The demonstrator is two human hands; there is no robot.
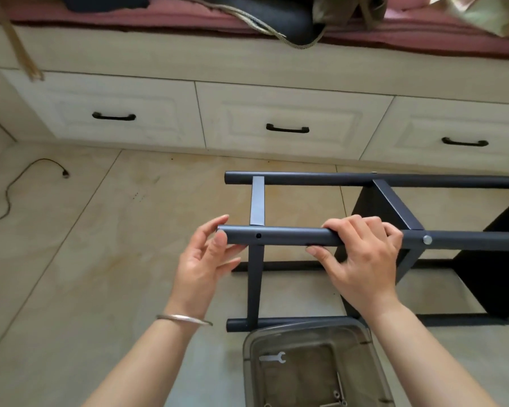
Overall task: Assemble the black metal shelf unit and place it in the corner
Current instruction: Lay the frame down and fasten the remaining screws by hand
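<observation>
My right hand [362,259] wraps over the near upper black round metal tube [288,237] of the black metal shelf unit [394,207], fingers curled across the top and thumb pressed beneath, while my left hand [207,259], a thin silver bangle [184,319] on its wrist, cups the tube's open left end with thumb and fingertips closed on it. The unit lies on its side on the pale beige tiled floor [100,259], its tubes running left to right, a flat crossbar [257,204] joining the two upper tubes and a silver bolt head [427,239] showing just right of my right hand. Just below, a clear plastic tray [249,348] holds a small flat silver wrench [272,357] and loose screws [339,389]. Beyond stand cream wooden drawers with black handles [287,129]; a black cable [27,174] trails at far left.
</observation>
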